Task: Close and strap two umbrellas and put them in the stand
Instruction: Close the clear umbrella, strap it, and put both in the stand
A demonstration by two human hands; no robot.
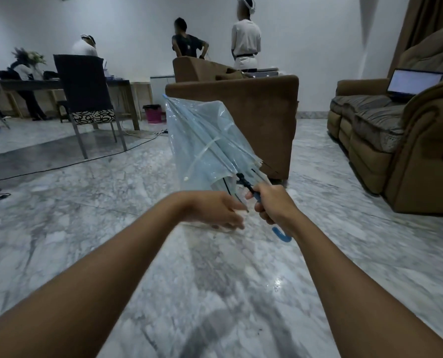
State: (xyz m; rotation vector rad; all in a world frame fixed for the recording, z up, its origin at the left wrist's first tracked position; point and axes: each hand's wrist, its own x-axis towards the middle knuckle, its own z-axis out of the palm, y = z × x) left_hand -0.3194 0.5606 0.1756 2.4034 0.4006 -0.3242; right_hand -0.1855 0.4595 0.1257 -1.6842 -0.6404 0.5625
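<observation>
Head view. Right hand (pixel 273 202) curled tight round handle (pixel 282 235) shaft, just above the blue hook; full wrap, knuckles toward camera. Left hand (pixel 215 213) just beside it, on loose canopy (pixel 189 130) hem; fingers nearly straight along the plastic, blurred. Pinching or only pressing: cannot tell.

Umbrella (pixel 212 153) collapsed, not strapped; folds slack and ballooned. Long axis from the grip up, away and leftward: tip (pixel 164 95) highest and farthest, in front of armchair (pixel 266 120); hook lowest, nearest the body. Whole thing held clear of marble floor (pixel 86 215).

Canopy bulk on the left side of the shaft, so left hand nearer for gathering, right hand as anchor. Judged step: rolling folds round the shaft ahead of strapping. Strap not made out with certainty. No stand, no second umbrella in view.

Risk, as a guess: slippery plastic springing loose mid-roll.
</observation>
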